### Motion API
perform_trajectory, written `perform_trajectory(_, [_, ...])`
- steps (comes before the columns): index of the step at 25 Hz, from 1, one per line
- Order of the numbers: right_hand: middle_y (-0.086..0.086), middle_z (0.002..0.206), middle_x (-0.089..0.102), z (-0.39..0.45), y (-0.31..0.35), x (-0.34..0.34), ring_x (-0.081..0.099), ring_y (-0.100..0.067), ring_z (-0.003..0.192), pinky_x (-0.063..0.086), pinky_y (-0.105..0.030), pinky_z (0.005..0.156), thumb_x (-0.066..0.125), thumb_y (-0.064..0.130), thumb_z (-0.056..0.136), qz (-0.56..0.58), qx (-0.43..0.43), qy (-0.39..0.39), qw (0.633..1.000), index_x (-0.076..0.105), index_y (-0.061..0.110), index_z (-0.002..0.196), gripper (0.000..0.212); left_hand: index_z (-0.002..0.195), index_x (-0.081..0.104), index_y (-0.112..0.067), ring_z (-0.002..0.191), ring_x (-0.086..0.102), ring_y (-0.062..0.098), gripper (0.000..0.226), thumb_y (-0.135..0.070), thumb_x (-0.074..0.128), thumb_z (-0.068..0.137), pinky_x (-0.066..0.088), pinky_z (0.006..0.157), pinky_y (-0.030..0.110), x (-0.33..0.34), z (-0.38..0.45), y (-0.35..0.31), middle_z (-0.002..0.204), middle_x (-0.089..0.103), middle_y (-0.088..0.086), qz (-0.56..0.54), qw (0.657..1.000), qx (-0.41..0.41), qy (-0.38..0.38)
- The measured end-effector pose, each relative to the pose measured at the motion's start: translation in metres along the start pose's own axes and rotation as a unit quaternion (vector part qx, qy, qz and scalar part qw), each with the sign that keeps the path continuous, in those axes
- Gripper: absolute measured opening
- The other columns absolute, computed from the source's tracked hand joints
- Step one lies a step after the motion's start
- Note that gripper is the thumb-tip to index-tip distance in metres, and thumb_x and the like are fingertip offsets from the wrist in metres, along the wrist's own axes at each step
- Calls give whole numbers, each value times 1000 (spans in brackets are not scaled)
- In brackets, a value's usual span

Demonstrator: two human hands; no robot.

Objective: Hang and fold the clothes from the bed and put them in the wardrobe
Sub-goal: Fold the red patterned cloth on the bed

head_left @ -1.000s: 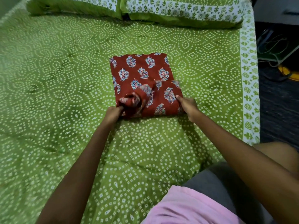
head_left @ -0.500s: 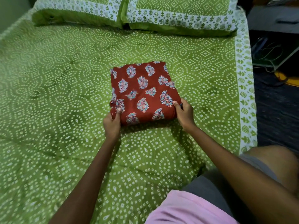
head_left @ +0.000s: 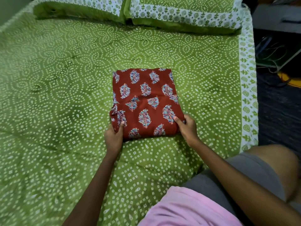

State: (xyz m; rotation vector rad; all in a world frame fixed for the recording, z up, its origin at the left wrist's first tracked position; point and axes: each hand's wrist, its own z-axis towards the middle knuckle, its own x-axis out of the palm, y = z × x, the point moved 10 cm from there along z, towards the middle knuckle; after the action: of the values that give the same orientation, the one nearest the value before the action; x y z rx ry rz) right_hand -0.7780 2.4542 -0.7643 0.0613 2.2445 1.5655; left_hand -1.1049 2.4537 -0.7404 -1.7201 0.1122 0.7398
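A red printed garment [head_left: 145, 101], folded into a thick rectangle, lies in the middle of the green bed [head_left: 57, 111]. My left hand [head_left: 114, 137] grips its near left corner, thumb on top and fingers tucked beneath. At the near right corner my right hand [head_left: 187, 129] holds the fold the same way, thumb pressed on the cloth. The near edge of the bundle looks slightly raised off the sheet. No wardrobe shows in this view.
Two green pillows [head_left: 179, 12] lie along the head of the bed. The bed's white-bordered right edge [head_left: 247, 95] drops to a dark floor with cables [head_left: 273, 54] and a yellow object [head_left: 291, 79]. My bent knee [head_left: 268, 168] rests at the near right.
A loose bunched piece at the near left of the garment has been tucked in, leaving a tidy rectangle. Both hands shifted from smoothing the fold to gripping its near corners.
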Motion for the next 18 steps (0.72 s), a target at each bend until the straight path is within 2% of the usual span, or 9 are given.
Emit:
perform_trajectory(3, [-8,108,65,-7,-17,2,62,-22,95,51,-36,89,60,15,91,42,72,40,996,61,5,115,27,96,68,3,84,66,30,44,-39,57,90,53,79,40,-1,3,6,92,70,18,41,999,13,2])
perform_trajectory(4, [-7,107,65,-8,-19,2,61,-21,95,51,-35,88,59,13,90,53,94,42,993,61,5,116,27,91,67,4,80,65,31,49,-43,56,90,53,75,39,-2,7,9,87,69,19,46,999,-9,2])
perform_trajectory(6, [-6,103,65,-14,-24,0,61,-19,89,52,-29,76,58,11,89,52,126,43,990,62,4,114,26,84,67,6,78,65,32,54,-46,55,89,49,68,36,0,10,13,83,67,22,67,996,-47,18])
perform_trajectory(8, [-5,100,67,-22,-32,-2,62,-17,83,48,-25,63,58,12,88,37,159,72,984,63,4,110,24,89,69,3,83,65,33,51,-46,57,88,49,71,37,3,10,16,88,68,21,89,992,-64,56])
perform_trajectory(11, [1,92,63,-30,-33,1,57,-12,77,41,-23,57,61,19,88,29,208,115,971,60,12,101,15,106,66,-2,96,63,31,48,-45,58,88,47,81,35,-3,12,6,103,68,17,90,993,-55,61])
perform_trajectory(13, [2,92,62,-17,-21,0,56,-15,80,39,-23,58,63,33,87,31,197,91,976,57,19,90,15,111,60,-5,102,60,31,52,-50,58,87,43,82,34,-8,22,-6,109,65,15,90,994,-57,25])
perform_trajectory(15, [-1,89,63,2,-8,-1,56,-17,78,39,-26,61,62,45,85,4,154,45,987,54,19,74,29,111,57,-6,103,58,30,57,-57,56,85,42,83,34,-3,34,-16,111,63,11,100,993,-64,19])
perform_trajectory(16, [-2,86,63,10,-4,-1,56,-18,76,39,-27,61,61,48,85,-15,137,24,990,56,18,72,33,110,57,-6,103,58,30,58,-57,54,85,43,84,36,3,39,-19,111,63,11,109,992,-60,24])
perform_trajectory(18, [-6,89,64,20,-1,1,59,-23,81,41,-28,65,59,47,87,-65,97,-14,993,63,11,87,36,113,55,-3,103,58,35,54,-52,48,91,43,85,39,14,41,-23,113,63,18,164,986,-25,15])
